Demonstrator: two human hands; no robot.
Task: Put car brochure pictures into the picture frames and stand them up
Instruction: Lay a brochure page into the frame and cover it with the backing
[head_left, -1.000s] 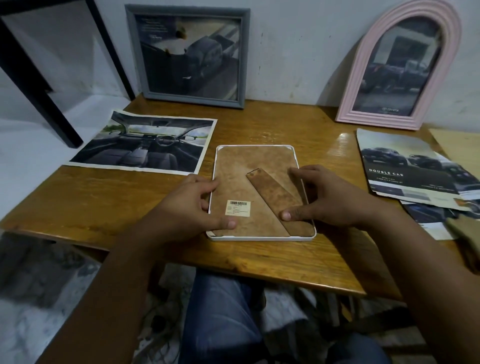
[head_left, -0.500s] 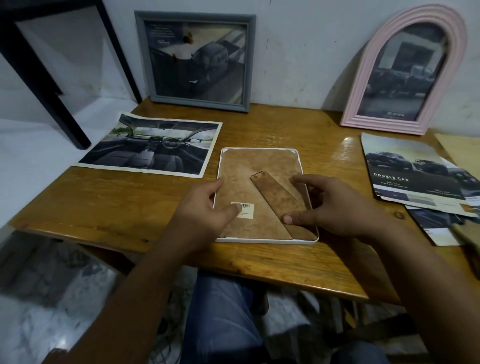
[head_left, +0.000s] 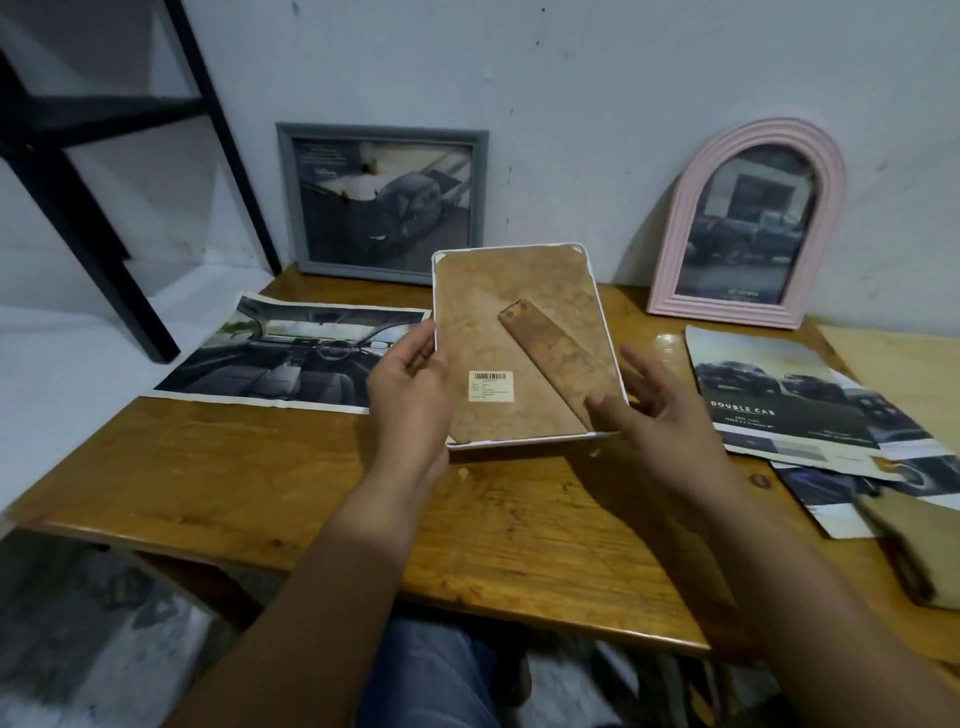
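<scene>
A white-rimmed picture frame (head_left: 519, 322) is tilted up off the table, its brown back with a stand flap and barcode sticker facing me. My left hand (head_left: 410, 395) grips its left edge, thumb on the back. My right hand (head_left: 654, 410) holds the lower right corner, thumb on the flap's base, the other fingers spread behind the right edge. A grey frame (head_left: 382, 202) and a pink arched frame (head_left: 748, 223), each with a car picture inside, lean against the wall. A loose car interior picture (head_left: 291, 358) lies flat at the left.
The wooden table (head_left: 260, 478) carries several car brochures (head_left: 795, 395) at the right, a tan sheet (head_left: 904, 374) at the far right and a small brown box (head_left: 914, 551) near the right edge. A black metal rack (head_left: 93, 197) stands at the left.
The white frame lay flat on the table under both hands; now both hands have lifted it and tipped its top edge upward toward the wall.
</scene>
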